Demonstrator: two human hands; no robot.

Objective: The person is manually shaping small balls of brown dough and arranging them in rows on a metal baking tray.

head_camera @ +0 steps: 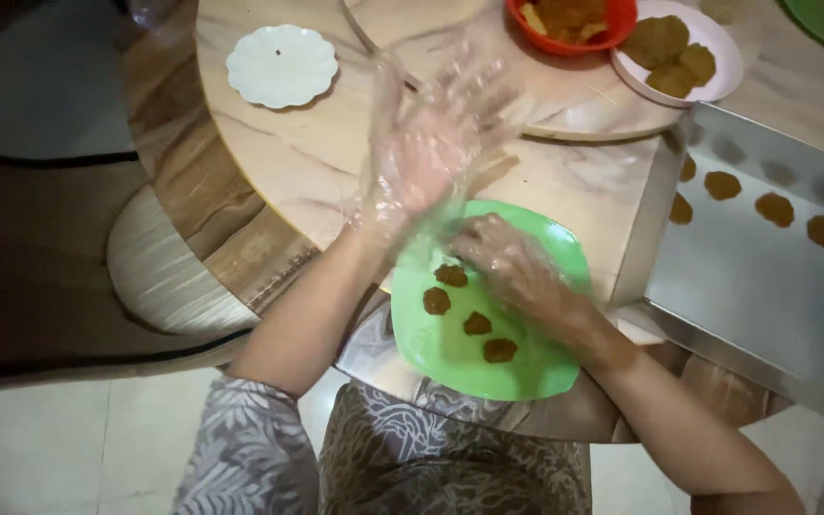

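Green plate (450,358): left hand (428,143) spread open above, right hand (512,267) pinching dough piece (450,276); press gently, keep spacing.

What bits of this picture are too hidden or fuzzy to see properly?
Head view, the only one:
- Left hand: motion-blurred inside a clear glove, so its fingers are unclear.
- Green plate: its far side is covered by both hands.
- Right hand: whether it grips anything is hidden.
- Red bowl: cut off by the top edge.
- Metal tray: runs off the right edge.
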